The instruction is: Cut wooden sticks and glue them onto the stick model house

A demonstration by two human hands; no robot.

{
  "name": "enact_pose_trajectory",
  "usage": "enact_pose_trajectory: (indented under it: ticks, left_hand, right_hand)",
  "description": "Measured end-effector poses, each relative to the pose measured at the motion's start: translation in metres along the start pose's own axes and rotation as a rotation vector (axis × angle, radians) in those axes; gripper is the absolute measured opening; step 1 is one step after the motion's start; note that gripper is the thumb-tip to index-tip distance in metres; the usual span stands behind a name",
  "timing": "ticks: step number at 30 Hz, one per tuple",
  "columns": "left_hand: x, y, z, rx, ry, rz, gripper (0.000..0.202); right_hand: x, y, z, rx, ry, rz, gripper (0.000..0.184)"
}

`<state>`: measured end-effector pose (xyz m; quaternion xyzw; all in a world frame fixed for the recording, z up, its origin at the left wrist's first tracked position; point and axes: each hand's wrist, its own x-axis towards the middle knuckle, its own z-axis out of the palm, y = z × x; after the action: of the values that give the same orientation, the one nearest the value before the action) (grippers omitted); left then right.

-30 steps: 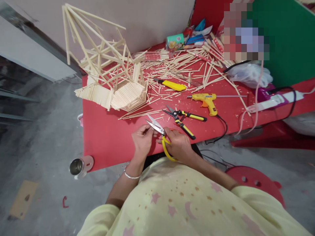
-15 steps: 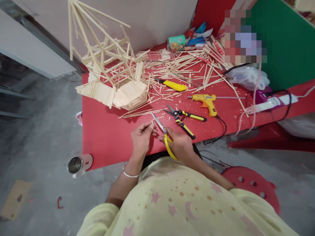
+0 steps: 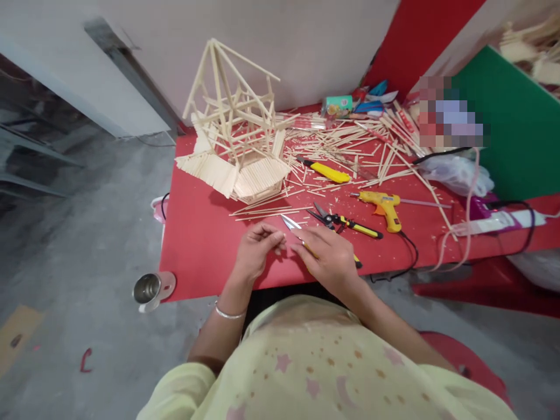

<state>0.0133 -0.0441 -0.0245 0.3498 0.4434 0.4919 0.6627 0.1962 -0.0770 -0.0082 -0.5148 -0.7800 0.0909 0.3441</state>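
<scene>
My right hand [image 3: 329, 259] is closed round the yellow-handled snips [image 3: 292, 224], whose steel blades stick out to the upper left. My left hand [image 3: 256, 252] pinches a small thin stick piece right at the blade tips. Both hands are low over the near edge of the red table [image 3: 196, 233]. A house frame built of wooden sticks [image 3: 236, 146] stands on the table's far left.
Black-and-yellow cutters [image 3: 345, 221], a yellow glue gun [image 3: 384, 205] with its black cord, a yellow utility knife [image 3: 326, 170] and several loose sticks [image 3: 350, 146] lie beyond my hands. A power strip [image 3: 499, 221] is at the right. A steel cup [image 3: 147, 289] stands on the floor.
The view has swung, so the table sits further right. My right hand rolled over the snips, hiding the yellow handle. The left hand stays pinched at the blades.
</scene>
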Motion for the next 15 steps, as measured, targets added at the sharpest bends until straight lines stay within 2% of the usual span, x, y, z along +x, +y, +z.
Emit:
enact_pose_trajectory:
  ticks: [3,7,10,15]
  left_hand:
    - [0.005,0.012,-0.016,0.043,-0.079,0.03,0.03]
    - [0.01,0.03,-0.037,0.071,-0.038,0.073,0.027]
    - [0.01,0.04,-0.044,0.004,0.001,0.077,0.027]
    - [0.015,0.045,-0.043,-0.28,0.147,0.075,0.033]
  right_hand:
    - [0.027,-0.006,0.007,0.161,0.019,-0.142,0.024]
    - [0.052,-0.013,0.02,0.165,-0.016,-0.215,0.021]
    - [0.064,-0.018,0.032,0.127,-0.02,-0.24,0.021]
    - [0.085,-0.031,0.054,0.031,0.182,-0.219,0.02]
